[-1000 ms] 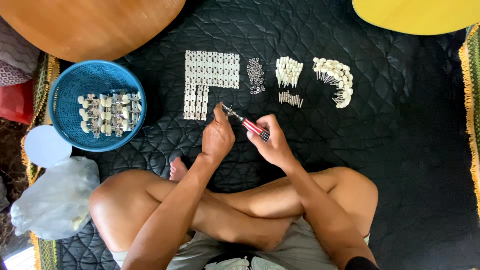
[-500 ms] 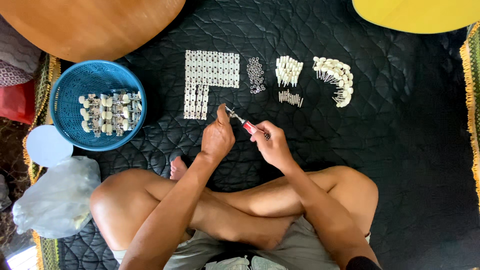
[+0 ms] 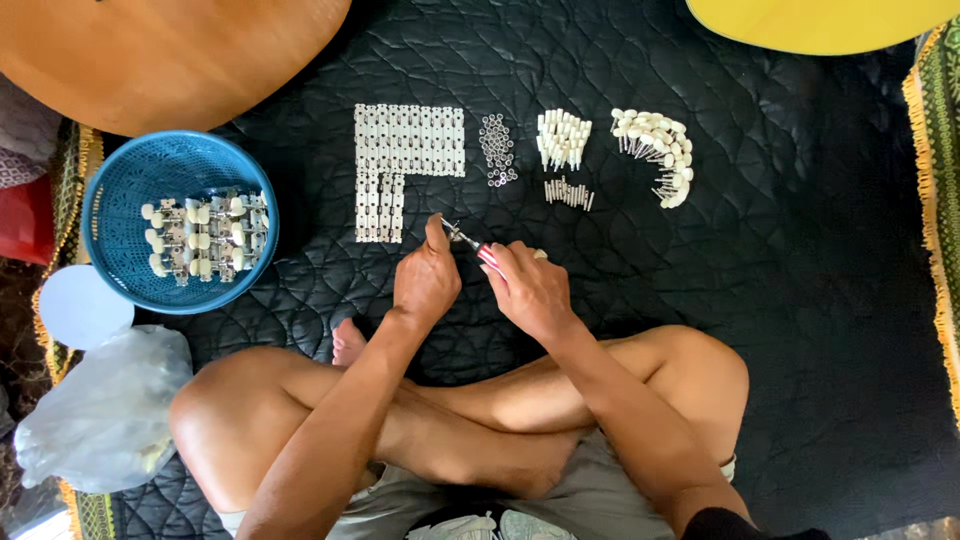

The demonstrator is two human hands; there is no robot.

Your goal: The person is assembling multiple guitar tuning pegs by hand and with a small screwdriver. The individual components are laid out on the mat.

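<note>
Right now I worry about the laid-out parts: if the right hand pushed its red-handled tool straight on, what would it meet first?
Probably the left hand, right at the tip of the red-handled tool held by the right hand; beyond lie the white rectangular plates.

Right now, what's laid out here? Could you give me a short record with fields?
Setting: black quilted mat, person sitting cross-legged
Left hand: pinching a small part at the tool's tip
Right hand: holding a red-handled screwdriver
Blue basket: holds assembled metal pieces with cream knobs
Rows on mat: white plates, small rings, cream knobs
</note>
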